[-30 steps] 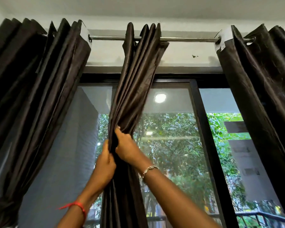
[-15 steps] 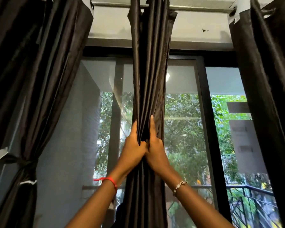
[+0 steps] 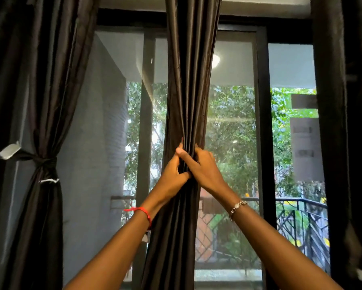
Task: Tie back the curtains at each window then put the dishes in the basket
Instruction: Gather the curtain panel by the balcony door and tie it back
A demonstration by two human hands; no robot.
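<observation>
Fabric of a dark brown, glossy kind is seen in three hanging panels before a tall window [image 3: 261, 122] with black frames. The middle curtain [image 3: 188, 80] is bunched into a narrow column of folds at the centre of the view, and it is gripped from both sides at one height. The left hand [image 3: 172, 171] is curled round the folds from the left, while the right hand [image 3: 206, 166] is curled into them from the right; the two hands are pressed together, with the thumb of the right laid across the top of the left. A red thread [image 3: 143, 212] is worn on the left wrist and a metal bracelet [image 3: 237, 207] on the right.

The left curtain [image 3: 50, 80] is already cinched at its waist by a dark tie [image 3: 45, 162] (knotted, with a white label showing just beneath), and a strip of pale tape [image 3: 9, 150] is stuck to the wall beside it. The right curtain [image 3: 343, 122] is seen hanging along the right edge; whether it is tied cannot be told.

Through the glass, green trees [image 3: 228, 122] and a black balcony railing [image 3: 301, 218] are visible, and a round lamp reflection [image 3: 215, 60] is caught high in the pane.
</observation>
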